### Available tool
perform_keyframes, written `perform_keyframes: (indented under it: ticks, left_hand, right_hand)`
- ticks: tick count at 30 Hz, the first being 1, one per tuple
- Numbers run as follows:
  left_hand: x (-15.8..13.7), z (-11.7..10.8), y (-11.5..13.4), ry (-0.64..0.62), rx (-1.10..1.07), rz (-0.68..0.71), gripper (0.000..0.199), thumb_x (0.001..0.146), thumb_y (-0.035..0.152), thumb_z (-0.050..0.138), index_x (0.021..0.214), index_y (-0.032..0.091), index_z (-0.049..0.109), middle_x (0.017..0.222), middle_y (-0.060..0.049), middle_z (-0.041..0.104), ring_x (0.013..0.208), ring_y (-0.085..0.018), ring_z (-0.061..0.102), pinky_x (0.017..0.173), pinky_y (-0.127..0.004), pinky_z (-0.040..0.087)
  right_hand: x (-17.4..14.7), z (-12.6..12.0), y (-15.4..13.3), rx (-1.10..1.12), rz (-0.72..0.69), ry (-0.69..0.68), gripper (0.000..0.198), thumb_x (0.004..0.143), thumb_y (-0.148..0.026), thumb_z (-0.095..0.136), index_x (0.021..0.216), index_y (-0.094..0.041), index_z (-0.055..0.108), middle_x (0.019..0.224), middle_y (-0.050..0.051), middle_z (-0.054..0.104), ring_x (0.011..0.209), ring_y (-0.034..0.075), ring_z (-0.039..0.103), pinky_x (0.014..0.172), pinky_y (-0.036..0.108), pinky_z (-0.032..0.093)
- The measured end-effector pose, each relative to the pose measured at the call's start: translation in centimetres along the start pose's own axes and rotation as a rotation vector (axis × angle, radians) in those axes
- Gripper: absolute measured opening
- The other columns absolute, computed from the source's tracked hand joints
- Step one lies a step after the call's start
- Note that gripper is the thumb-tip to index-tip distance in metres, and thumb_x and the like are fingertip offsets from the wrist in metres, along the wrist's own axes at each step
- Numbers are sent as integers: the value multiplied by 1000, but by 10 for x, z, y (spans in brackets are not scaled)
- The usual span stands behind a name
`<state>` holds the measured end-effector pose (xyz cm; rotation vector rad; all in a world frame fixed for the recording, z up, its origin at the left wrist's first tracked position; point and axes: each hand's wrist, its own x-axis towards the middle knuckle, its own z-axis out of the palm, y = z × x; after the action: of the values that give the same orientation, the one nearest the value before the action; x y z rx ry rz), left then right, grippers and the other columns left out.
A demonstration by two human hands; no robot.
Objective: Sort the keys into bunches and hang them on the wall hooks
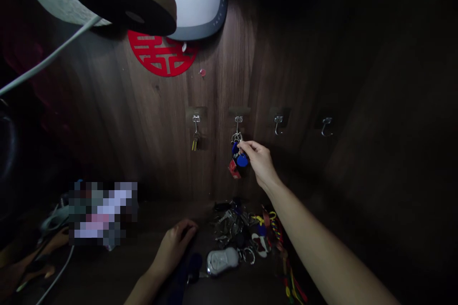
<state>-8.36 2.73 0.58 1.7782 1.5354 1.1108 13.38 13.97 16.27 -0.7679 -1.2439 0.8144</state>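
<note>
- The right hand [258,155] is reaching up to the wooden panel [161,128] and pinching the key bunch [242,160], its thumb and forefinger closing together near the upper part.
- The key bunch is hanging below the second hook [237,125] from the left, its metal rings bunching at the hook's lower end; blue tags and a red tag [234,169] are dangling under them.
- The left hand [181,237] is resting low on the dark shelf [161,207], its fingers curling loosely with a gap to the thumb, and is holding nothing that shows.
- A key pile [229,226] is lying on the shelf to the right of the left hand, with a white tag [260,245] and some coloured cords [275,231] sitting at its right side.
- A pale rounded thing [222,260], perhaps a key fob in this dim light, is lying just in front of the pile.
- Small keys [195,143] are hanging from the first hook [196,124], left of the key bunch.
- The third hook [278,126] and the fourth hook [326,127] are lining up to the right on the same panel.
- Above, a red cutout [161,55] is showing beneath a grey cap [196,0], and a white cable [50,59] is running down toward the left edge.
</note>
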Motion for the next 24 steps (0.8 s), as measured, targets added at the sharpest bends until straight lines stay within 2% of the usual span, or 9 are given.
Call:
perform_keyframes:
  ticks: [8, 18, 24]
  left_hand:
    - [0, 0, -2, -5, -3, 14, 20, 80, 38, 52, 76, 25, 66, 79, -1, 71, 78, -20, 65, 72, -23, 44]
    - [0, 1, -4, -34, 84, 3, 25, 83, 40, 45, 80, 23, 63, 85, -1, 71, 83, -19, 64, 76, -24, 45]
    - [0, 2, -6, -27, 95, 15, 23, 83, 38, 45, 80, 24, 63, 85, -1, 72, 83, -20, 65, 75, -26, 45]
  right_hand:
    - [-7, -6, 15, 37, 133, 0, 31, 65, -45, 67, 75, -17, 64, 65, -2, 60, 54, 9, 53, 45, 17, 36]
    - [-30, -16, 29, 103, 212, -8, 35, 63, -45, 68, 85, -18, 66, 69, 1, 67, 59, 11, 62, 50, 19, 43]
    - [-52, -24, 37, 42, 227, -56, 33, 70, -45, 64, 90, -18, 67, 80, 5, 71, 68, 13, 63, 56, 21, 43]
